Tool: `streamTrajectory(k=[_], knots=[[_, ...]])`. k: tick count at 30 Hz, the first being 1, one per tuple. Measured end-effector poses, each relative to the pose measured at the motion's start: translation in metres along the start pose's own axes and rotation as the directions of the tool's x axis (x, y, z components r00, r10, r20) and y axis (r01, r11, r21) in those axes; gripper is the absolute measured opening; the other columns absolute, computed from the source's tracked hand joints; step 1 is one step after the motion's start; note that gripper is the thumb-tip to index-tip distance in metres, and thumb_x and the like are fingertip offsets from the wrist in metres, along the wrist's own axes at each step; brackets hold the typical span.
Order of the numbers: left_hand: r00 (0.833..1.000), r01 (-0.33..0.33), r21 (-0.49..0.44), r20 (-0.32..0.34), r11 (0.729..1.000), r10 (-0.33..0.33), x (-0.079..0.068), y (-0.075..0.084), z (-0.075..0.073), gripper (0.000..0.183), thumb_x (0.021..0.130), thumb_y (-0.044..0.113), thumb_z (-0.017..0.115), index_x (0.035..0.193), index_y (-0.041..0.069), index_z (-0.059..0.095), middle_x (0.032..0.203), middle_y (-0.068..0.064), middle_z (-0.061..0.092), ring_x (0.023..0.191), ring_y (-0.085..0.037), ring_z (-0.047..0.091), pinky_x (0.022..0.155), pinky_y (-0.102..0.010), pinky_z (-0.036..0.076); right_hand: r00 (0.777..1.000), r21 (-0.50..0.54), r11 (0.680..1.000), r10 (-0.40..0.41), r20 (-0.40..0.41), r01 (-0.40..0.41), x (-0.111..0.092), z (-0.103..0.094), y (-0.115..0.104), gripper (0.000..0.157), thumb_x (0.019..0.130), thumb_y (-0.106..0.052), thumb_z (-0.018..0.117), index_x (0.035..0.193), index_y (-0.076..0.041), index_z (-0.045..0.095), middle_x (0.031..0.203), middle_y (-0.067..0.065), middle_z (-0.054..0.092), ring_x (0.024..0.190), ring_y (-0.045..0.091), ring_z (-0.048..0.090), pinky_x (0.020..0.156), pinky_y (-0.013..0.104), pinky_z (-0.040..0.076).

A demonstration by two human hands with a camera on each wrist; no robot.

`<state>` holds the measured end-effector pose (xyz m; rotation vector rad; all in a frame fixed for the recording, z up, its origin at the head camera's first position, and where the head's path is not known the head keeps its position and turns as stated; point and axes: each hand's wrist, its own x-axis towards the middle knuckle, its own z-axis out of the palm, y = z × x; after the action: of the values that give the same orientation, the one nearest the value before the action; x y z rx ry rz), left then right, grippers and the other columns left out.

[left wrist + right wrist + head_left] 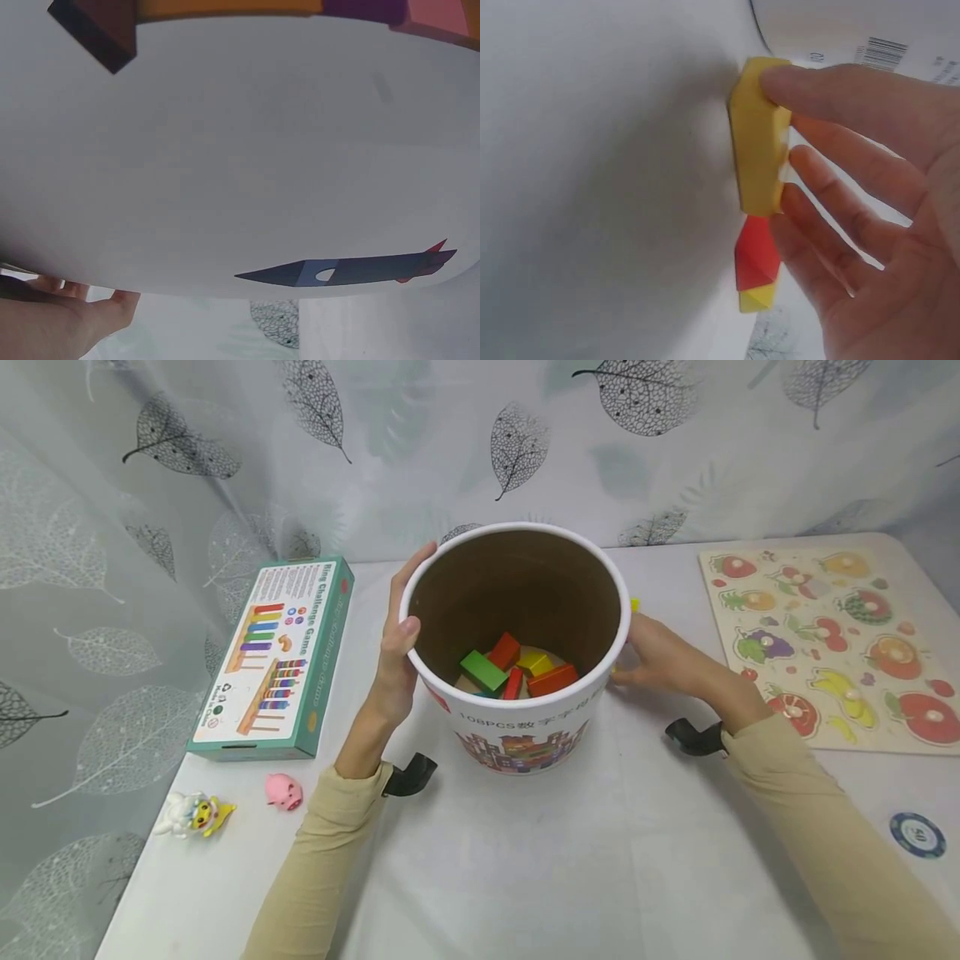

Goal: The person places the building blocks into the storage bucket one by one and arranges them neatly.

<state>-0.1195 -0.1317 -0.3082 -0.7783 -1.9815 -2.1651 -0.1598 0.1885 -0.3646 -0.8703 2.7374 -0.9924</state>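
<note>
A white bucket [525, 727] with a printed wall holds several wooden blocks, among them a green block [483, 671] and a yellow block [534, 662]. My left hand [396, 656] grips its left side, thumb at the rim and fingers along the outer wall. In the left wrist view the bucket's wall [240, 150] fills most of the picture, the hand [64, 322] at lower left. Beside the bucket's right side, my right hand [663, 660] pinches a yellow block [757, 150] between thumb and fingers. A red block [756, 255] and another yellow piece [757, 298] show beyond it.
At the left lies a Ring Challenge Game box [273, 660], with a pink pig figure [283, 792] and a yellow-and-white figure [197, 815] in front. On the right are a fruit puzzle board [832, 643] and a round chip [917, 835]. A leaf-patterned curtain [450, 443] hangs behind.
</note>
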Motion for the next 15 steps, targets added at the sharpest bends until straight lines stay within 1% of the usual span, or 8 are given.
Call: streamTrajectory(k=[4,6,10,12,15], knots=[[1.000,0.003,-0.005,0.000,1.000,-0.003,0.000,0.000,0.000,0.092,0.082,0.067,0.049,0.154,0.017,0.021,0.149,-0.006,0.036,0.133,-0.028,0.036,0.108,-0.055,0.032,0.997,-0.080,0.996,-0.043,0.063,0.048,-0.011,-0.008,-0.002,0.041,0.070,-0.002,0.083,0.109,-0.002,0.070,0.118,0.016,0.061,0.111,0.034,0.053,0.099,0.053,0.040],[1.000,0.002,-0.008,0.001,1.000,-0.002,0.000,0.000,-0.001,0.092,0.082,0.067,0.049,0.154,0.017,0.021,0.149,-0.007,0.036,0.132,-0.028,0.036,0.108,-0.055,0.032,0.995,-0.095,0.994,-0.039,0.093,0.048,-0.019,-0.012,-0.003,0.035,0.072,-0.005,0.083,0.105,-0.005,0.074,0.116,0.013,0.062,0.111,0.032,0.054,0.098,0.052,0.041],[1.000,-0.004,-0.011,0.003,1.000,0.004,0.000,-0.001,0.000,0.091,0.082,0.066,0.049,0.153,0.017,0.022,0.148,-0.007,0.036,0.132,-0.029,0.036,0.108,-0.055,0.032,0.990,-0.064,0.997,-0.032,0.134,0.041,-0.031,-0.022,-0.002,0.029,0.077,-0.005,0.079,0.106,-0.009,0.074,0.113,0.005,0.065,0.111,0.025,0.057,0.097,0.049,0.043],[1.000,-0.007,-0.013,0.003,1.000,0.007,0.000,-0.001,0.000,0.090,0.082,0.065,0.049,0.153,0.017,0.022,0.148,-0.007,0.036,0.132,-0.029,0.036,0.108,-0.055,0.032,0.989,-0.057,0.997,-0.045,0.144,0.053,-0.034,-0.024,-0.001,0.031,0.077,-0.004,0.079,0.107,-0.011,0.073,0.113,0.002,0.065,0.112,0.023,0.057,0.098,0.049,0.044],[1.000,-0.010,-0.015,0.005,1.000,0.010,0.000,-0.001,0.000,0.089,0.083,0.065,0.049,0.153,0.017,0.022,0.148,-0.007,0.036,0.132,-0.029,0.036,0.107,-0.056,0.032,0.986,-0.062,0.995,-0.071,0.152,0.082,-0.034,-0.024,0.000,0.034,0.076,-0.002,0.080,0.107,-0.013,0.073,0.114,0.001,0.066,0.112,0.022,0.057,0.099,0.049,0.043]])
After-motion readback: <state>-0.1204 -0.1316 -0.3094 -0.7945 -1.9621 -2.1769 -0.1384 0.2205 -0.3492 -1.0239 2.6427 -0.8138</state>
